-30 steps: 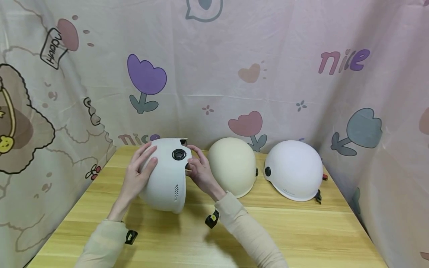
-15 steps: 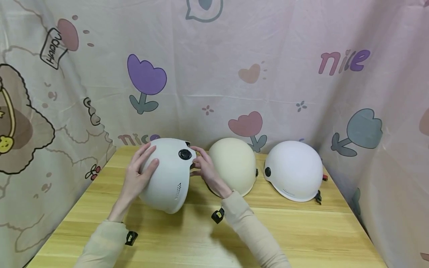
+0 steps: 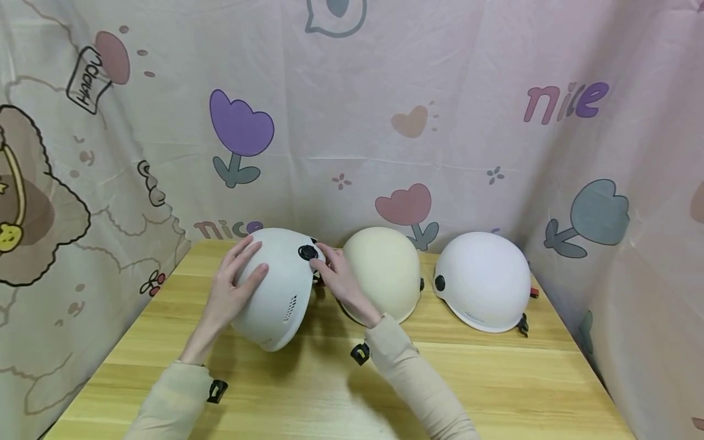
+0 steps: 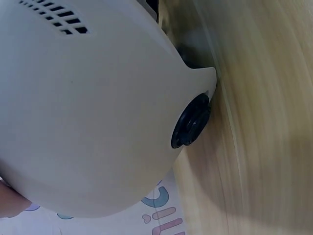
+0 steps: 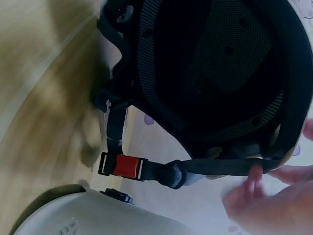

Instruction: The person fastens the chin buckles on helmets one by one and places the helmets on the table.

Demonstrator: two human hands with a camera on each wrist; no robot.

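A pale white helmet (image 3: 273, 287) stands tilted at the left of the table, its open side facing right. My left hand (image 3: 228, 287) holds its crown from the left, thumb and fingers spread over the shell. At the upper right rim, beside the round black knob (image 3: 308, 252), my right hand (image 3: 342, 278) grips the edge. In the right wrist view, the right-hand fingers (image 5: 288, 196) are at the rim, where a black strap (image 5: 220, 166) begins. That strap bears a red buckle (image 5: 127, 166) and crosses the dark padded inside. Part of the left hand shows at the left wrist view's edge.
A cream helmet (image 3: 381, 275) stands close to the right forearm, partly behind it. Farther right is another white helmet (image 3: 481, 278). All are on a wooden table (image 3: 495, 379), before a printed cloth backdrop (image 3: 335, 110).
The held helmet has tilted so its knob side swings right and slightly down. The right hand has moved right with the rim, and its thumb now lies nearer the knob. The left hand barely shifts.
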